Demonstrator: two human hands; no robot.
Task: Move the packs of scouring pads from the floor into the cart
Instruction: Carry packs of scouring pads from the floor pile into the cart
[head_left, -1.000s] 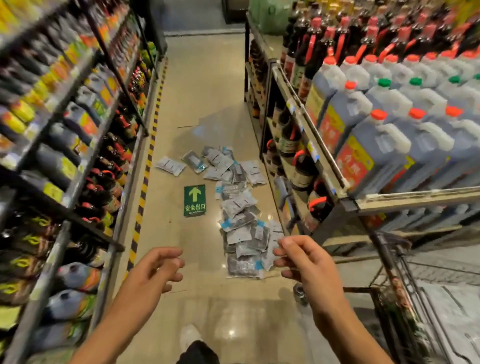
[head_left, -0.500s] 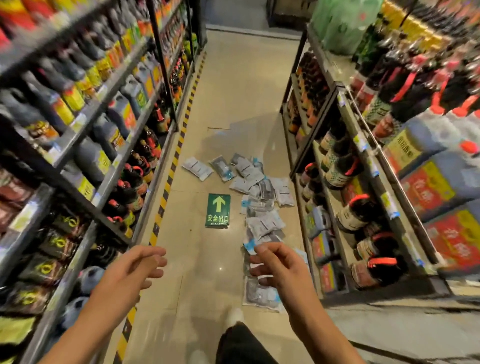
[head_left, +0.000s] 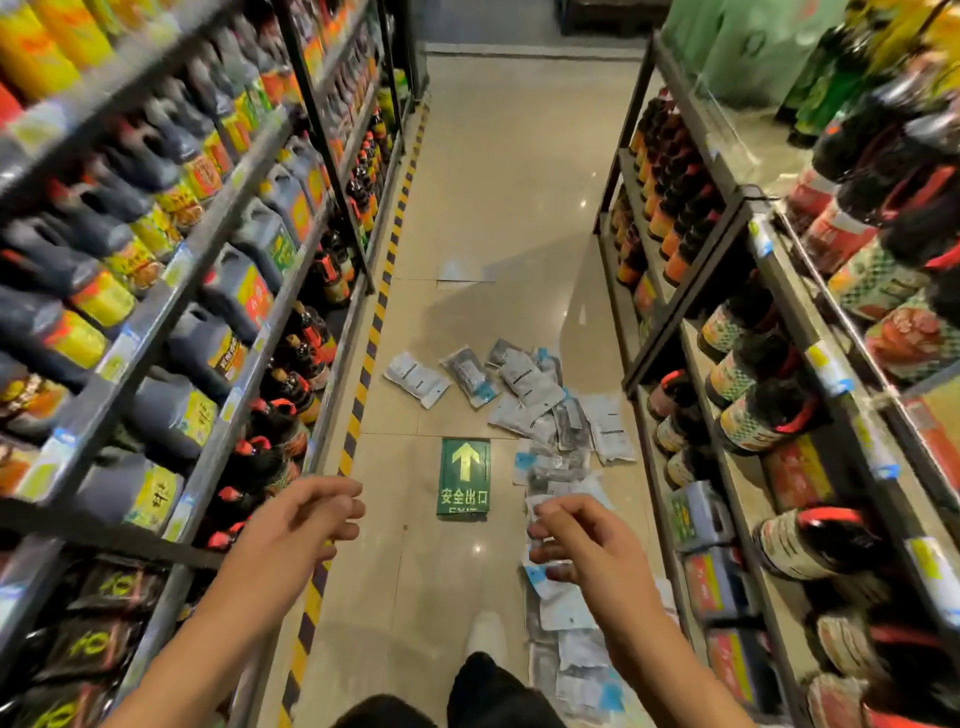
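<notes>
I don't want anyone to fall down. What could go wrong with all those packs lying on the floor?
The person's white shoe is right beside the packs of scouring pads, so a step could slip on one. Both the left hand and right hand are empty, and the cart is not in view, so carried packs might get dropped. The crowded bottles could get bumped while bending down.

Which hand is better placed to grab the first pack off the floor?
Right. The right hand hovers directly over the strip of scouring pad packs; the left hand is out beside the striped floor tape, away from them.
</notes>
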